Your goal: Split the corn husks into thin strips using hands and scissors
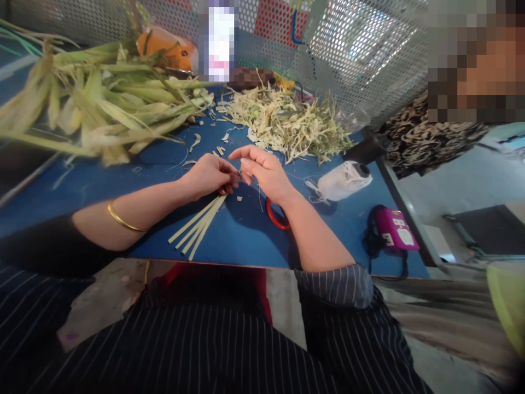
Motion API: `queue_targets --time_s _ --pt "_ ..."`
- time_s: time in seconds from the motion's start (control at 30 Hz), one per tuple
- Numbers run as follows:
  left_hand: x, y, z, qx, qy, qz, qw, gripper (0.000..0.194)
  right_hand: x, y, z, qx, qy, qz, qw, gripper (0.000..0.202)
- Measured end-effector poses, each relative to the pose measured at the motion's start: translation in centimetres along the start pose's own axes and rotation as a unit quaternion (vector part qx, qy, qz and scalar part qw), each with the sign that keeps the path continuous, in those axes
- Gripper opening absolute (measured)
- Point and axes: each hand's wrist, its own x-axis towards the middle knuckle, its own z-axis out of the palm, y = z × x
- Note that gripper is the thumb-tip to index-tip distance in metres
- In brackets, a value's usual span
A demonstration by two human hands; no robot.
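My left hand (212, 176) is closed round the upper ends of several thin, pale green stalks (197, 230), which fan out toward the table's front edge. Close beside it, my right hand (264, 174) has its fingers bent, the index finger raised, and the fingertips nearly meet the left ones. Fine white thread (260, 198) hangs below the right hand and appears to be pinched in it, though the fingertips partly hide this. To the right lies a white thread spool (343, 180) in a loose net cover. A red ring (275, 214), perhaps a tape roll, is partly behind my right forearm.
Long green and yellowish husks or leaves (110, 98) are heaped at the back left of the blue table (135, 189). Shredded pale trimmings (287, 120) pile up at the back centre. A magenta device (396, 229) with a black cord sits at the right edge. Another person is at the right.
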Motion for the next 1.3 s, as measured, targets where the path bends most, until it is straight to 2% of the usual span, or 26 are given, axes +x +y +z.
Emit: queue_targets --time_s 0.3,0.43,0.57,0.63,0.67,0.8,0.87,0.97,1.07,1.3 --pt "0.4 -0.1 -0.7 0.019 -0.066 -0.009 0.998 0.011 0.0 0.6 0.1 -0.038 0.009 -0.029 0.999 0.018" --pt "0.4 0.1 -0.4 0.032 -0.044 -0.025 0.998 0.006 0.2 0.8 0.1 -0.05 0.013 -0.069 0.996 0.021" --pt "0.3 0.1 -0.2 0.013 -0.023 -0.03 0.999 0.006 0.5 0.8 -1.1 -0.118 0.102 -0.11 0.982 0.031" --pt "0.4 0.1 -0.3 0.0 -0.027 -0.031 0.999 0.008 0.5 0.7 -2.1 -0.163 0.144 -0.095 0.971 0.028" --pt "0.4 0.0 -0.4 -0.005 -0.029 -0.032 0.999 0.009 0.4 0.7 -2.5 -0.183 0.146 -0.08 0.969 0.025" --pt "0.5 -0.2 -0.7 -0.013 -0.036 -0.027 0.999 0.013 0.0 0.6 -3.3 -0.241 0.039 -0.014 0.97 0.012" --pt "0.6 -0.4 -0.8 -0.016 -0.043 -0.02 0.999 0.013 0.0 0.7 -3.0 -0.261 0.017 -0.009 0.965 0.014" --pt "0.7 -0.6 -1.0 -0.021 -0.056 -0.011 0.998 0.012 0.1 1.2 -2.1 -0.285 0.02 -0.02 0.958 0.019" --pt "0.8 -0.6 -1.1 -0.019 -0.058 -0.015 0.998 0.011 0.3 1.7 -1.6 -0.297 0.023 -0.026 0.954 0.015" --pt "0.8 -0.6 -1.1 -0.05 -0.037 -0.023 0.998 0.012 0.3 1.3 -1.9 -0.302 0.047 -0.036 0.951 0.01"
